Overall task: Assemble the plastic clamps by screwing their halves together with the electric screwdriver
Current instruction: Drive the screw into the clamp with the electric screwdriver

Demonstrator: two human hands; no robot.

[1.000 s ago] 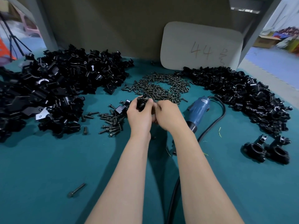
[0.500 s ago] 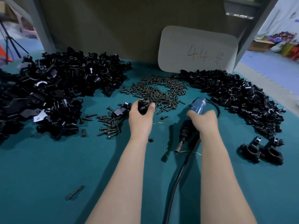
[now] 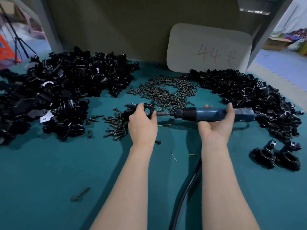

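My left hand (image 3: 143,125) grips a black plastic clamp (image 3: 147,111) above the teal table, its side facing right. My right hand (image 3: 216,125) holds the blue electric screwdriver (image 3: 211,114) level, fingers wrapped round its body. The bit (image 3: 162,113) points left and meets a screw at the clamp's side. Black clamp halves lie in a big pile at the left (image 3: 54,95) and another at the right (image 3: 252,98). Dark screws form a heap (image 3: 166,93) behind the hands.
Two assembled clamps (image 3: 275,156) stand at the right, near the table edge. More screws (image 3: 114,125) lie left of my left hand, and one stray screw (image 3: 79,195) lies near the front. The screwdriver's black cable (image 3: 184,190) runs toward me. A white card (image 3: 209,48) leans on the back wall.
My right hand lifted the screwdriver off the table, turned it level and brought its bit to the clamp. My left hand kept holding the clamp.
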